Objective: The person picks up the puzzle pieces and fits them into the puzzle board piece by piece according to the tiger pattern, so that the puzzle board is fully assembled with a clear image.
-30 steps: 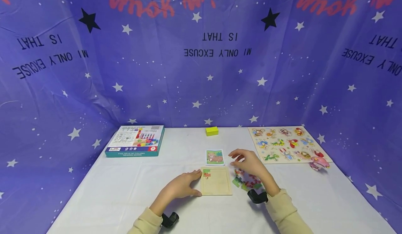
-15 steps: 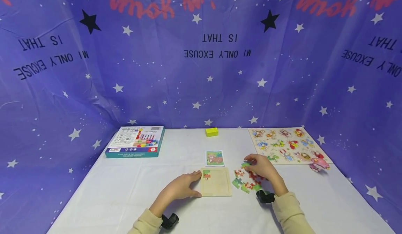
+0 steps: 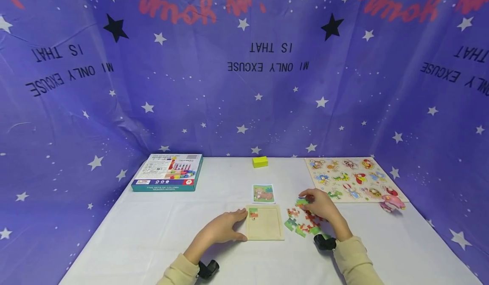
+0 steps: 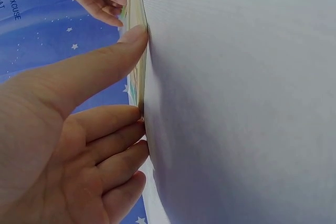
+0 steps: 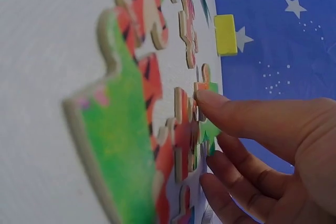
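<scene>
One jigsaw piece (image 5: 210, 128), green with a patch of orange and a pale wooden edge, is pinched between the thumb and fingers of the right hand (image 3: 321, 204), at the far side of the loose pieces (image 3: 304, 227) (red with dark stripes, some green). Just left of them lies the pale wooden tray (image 3: 267, 227), a green-and-red piece (image 3: 253, 212) in its far left corner; the left hand (image 3: 221, 228), thumb and fingers spread, touches its left edge.

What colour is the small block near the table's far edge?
The block is yellow, shown best in the right wrist view.
</scene>
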Demonstrator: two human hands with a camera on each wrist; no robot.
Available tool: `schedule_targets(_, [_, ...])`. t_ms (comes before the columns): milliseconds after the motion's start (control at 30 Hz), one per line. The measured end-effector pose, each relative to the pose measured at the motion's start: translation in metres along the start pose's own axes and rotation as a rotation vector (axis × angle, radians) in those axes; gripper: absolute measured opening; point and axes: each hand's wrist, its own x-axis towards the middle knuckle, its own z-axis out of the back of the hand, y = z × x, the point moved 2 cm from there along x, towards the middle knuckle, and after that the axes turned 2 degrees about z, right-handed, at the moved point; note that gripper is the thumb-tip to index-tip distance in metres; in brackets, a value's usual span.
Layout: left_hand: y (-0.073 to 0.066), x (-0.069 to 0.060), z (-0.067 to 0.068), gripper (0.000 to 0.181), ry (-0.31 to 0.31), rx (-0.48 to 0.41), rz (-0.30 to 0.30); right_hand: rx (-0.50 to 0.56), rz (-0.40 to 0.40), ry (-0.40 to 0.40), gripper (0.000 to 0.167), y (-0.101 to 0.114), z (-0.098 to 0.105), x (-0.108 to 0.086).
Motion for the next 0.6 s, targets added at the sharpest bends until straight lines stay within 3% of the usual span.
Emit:
schedule_targets(200, [0.001,0.001,-0.001,0.08,0.002,0.004,0.012,-0.013,-0.029,0.008,0.023,-0.001,0.001,-0.001])
schedule_targets(600, [0.0,0.001,0.0,0.08,0.001,-0.001,0.0,0.016,0.005,-0.02,0.008,-0.004,0.012,-0.001])
